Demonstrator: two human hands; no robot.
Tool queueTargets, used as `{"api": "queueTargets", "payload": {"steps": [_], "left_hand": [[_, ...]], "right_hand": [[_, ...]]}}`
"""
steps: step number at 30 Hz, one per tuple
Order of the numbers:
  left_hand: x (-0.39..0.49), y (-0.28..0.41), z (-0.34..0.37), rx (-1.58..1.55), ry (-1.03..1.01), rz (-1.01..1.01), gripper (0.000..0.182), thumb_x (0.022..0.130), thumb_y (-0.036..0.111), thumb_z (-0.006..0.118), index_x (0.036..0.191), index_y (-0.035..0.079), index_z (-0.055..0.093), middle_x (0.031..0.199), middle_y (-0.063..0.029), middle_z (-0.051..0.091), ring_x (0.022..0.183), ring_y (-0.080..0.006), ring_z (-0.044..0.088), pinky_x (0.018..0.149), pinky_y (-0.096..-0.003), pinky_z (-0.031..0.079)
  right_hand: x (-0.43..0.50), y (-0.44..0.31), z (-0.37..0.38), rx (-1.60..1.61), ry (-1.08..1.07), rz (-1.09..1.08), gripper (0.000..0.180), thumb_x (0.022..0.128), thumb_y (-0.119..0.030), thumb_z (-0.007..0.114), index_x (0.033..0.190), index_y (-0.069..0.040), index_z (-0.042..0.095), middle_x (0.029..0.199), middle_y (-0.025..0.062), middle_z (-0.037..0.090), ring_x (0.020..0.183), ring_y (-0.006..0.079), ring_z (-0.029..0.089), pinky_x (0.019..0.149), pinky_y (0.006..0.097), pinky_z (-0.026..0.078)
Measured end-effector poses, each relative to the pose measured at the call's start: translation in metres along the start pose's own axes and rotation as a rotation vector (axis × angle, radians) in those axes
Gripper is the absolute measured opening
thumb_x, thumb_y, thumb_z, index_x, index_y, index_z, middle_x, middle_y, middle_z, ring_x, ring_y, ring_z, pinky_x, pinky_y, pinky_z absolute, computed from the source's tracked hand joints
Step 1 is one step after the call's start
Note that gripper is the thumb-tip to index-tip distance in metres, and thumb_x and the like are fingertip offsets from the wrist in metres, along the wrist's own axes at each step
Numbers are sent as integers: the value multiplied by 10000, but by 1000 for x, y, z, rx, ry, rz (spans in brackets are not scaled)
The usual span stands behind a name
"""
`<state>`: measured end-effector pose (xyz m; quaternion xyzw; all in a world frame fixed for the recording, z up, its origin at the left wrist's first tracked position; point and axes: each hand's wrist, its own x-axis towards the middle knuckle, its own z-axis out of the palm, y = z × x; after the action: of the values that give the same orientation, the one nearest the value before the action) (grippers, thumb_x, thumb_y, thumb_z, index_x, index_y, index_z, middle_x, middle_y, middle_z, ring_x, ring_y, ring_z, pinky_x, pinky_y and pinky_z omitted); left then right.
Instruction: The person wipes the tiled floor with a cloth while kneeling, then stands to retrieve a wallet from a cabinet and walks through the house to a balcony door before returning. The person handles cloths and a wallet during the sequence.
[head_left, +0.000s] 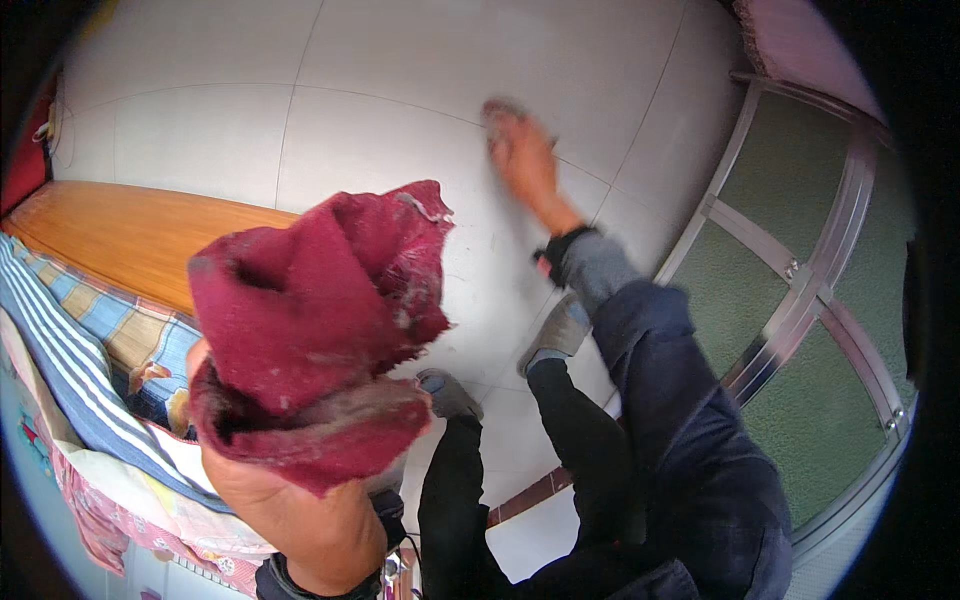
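A maroon cloth (300, 315) with frayed edges and pale smears fills much of the left half of the view. My left hand (292, 517) grips it from below, its fingers mostly hidden by the folds. Farther out, my right hand (525, 161) reaches over the pale tiled floor (375, 150). Motion blurs this hand, and a small grey-brown thing (501, 110) shows at its fingers; what it is cannot be made out. Whether the right hand touches the floor is unclear.
At left, a bed with a wooden side board (150, 232) carries a plaid cover, a striped blue cloth (67, 330) and other bedding. A metal-framed panel with green panes (750, 300) stands at right. My shoes (559, 330) are on the tiles below.
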<state>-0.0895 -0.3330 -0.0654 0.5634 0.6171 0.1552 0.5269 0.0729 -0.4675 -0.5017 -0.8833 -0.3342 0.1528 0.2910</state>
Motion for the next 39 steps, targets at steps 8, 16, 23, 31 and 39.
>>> {"api": "queueTargets", "payload": {"steps": [8,16,23,31,39], "left_hand": [[6,-4,3,-22,-139,213,439,937,177,729,1251,-52,526,936,-191,706,711,-210,681,678,-303,552],[-1,-2,3,31,-216,289,302,1049,240,605,1155,-41,633,745,-120,685,617,-173,649,738,-327,578],[0,-5,-2,118,-283,409,324,1072,275,559,1144,-28,647,752,-93,669,632,-161,629,855,-405,590],[7,-4,-3,47,-305,458,292,1086,203,517,1232,-31,614,912,-115,712,743,-173,682,917,-429,576],[4,5,4,-20,-158,323,345,1047,226,601,1204,-73,532,827,-157,671,688,-199,661,761,-332,569]], "right_hand": [[-209,-45,-17,633,-813,484,298,811,-117,716,1103,-61,720,1070,79,716,1003,211,670,894,369,541],[-6,74,-155,667,-375,620,350,847,-229,691,1141,-44,735,1051,150,754,993,186,711,860,371,563],[8,79,-66,-260,81,190,481,894,-408,716,1300,-152,670,1238,137,602,1189,364,579,984,485,513],[-230,-56,20,10,-712,1,341,754,-131,788,1093,-123,756,1009,128,652,963,309,656,824,444,556],[-1,44,-78,684,-167,463,588,697,-236,781,1229,-4,684,1004,156,745,927,222,702,845,365,560]]}}
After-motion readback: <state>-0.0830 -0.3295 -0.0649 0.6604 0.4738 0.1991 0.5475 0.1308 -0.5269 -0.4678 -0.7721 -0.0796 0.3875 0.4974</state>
